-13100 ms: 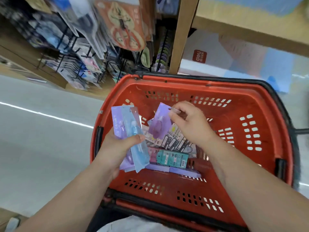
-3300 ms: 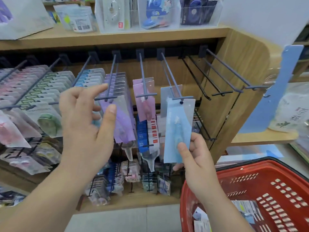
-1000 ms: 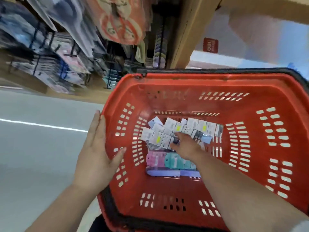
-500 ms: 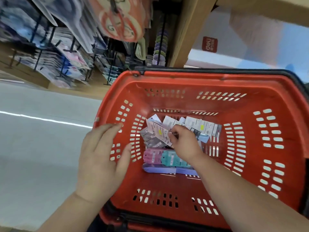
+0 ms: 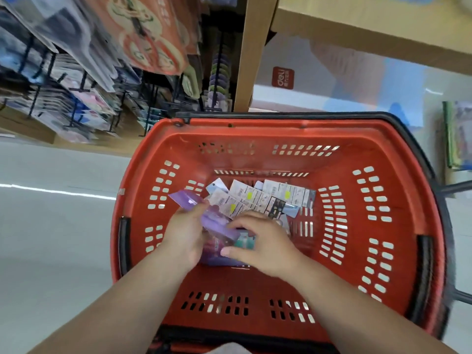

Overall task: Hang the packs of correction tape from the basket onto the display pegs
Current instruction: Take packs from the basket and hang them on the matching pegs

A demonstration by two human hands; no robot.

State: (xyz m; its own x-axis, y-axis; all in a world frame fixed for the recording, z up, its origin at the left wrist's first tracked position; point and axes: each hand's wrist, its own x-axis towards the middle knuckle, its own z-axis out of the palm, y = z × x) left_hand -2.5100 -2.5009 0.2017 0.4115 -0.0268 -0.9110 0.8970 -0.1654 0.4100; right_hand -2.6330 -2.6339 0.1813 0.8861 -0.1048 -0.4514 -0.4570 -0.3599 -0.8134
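Observation:
I look down into a red plastic basket (image 5: 370,154) with several packs of correction tape (image 5: 260,198) lying face down on its bottom. My left hand (image 5: 186,233) grips a purple pack (image 5: 204,213) that tilts up toward the left. My right hand (image 5: 260,241) rests over the pile beside it, its fingertips touching the lower end of the purple pack and a teal pack (image 5: 245,242); whether it grips either I cannot tell. The display pegs (image 5: 76,98) with hanging packs fill the upper left.
A wooden shelf upright (image 5: 255,52) stands just beyond the basket. A wooden shelf board (image 5: 370,26) runs across the upper right. Grey floor (image 5: 51,238) lies left of the basket. The basket's black handle (image 5: 413,152) curves round its right side.
My left hand has come off the basket's left rim, gone inside and taken hold of a purple pack. My right hand has shifted down and nearer over the pile.

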